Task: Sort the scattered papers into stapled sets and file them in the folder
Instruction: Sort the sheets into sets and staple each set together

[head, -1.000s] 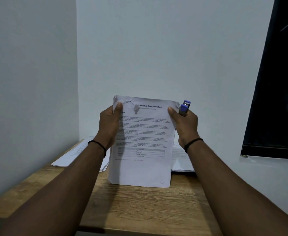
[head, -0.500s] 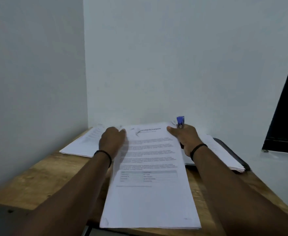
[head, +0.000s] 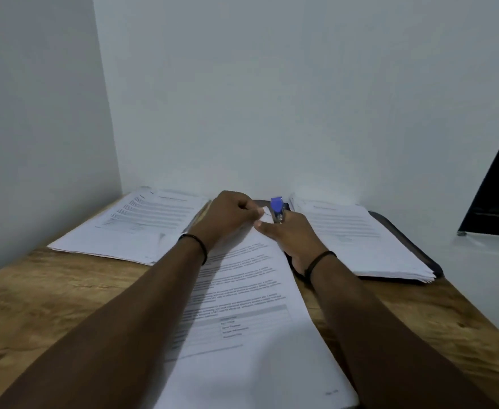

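The left hand (head: 227,215) has its fingers (head: 254,212) curled, pinching the far corner of the set (head: 251,305), which lies flat down the middle of the desk (head: 36,305) and reaches its near edge. The right hand (head: 289,237) grips a blue stapler (head: 278,209) at that same corner, thumb resting on the paper. A pile (head: 136,222) lies at the far left corner of the desk, and a stack (head: 360,240) on the dark folder (head: 413,246) lies at the far right.
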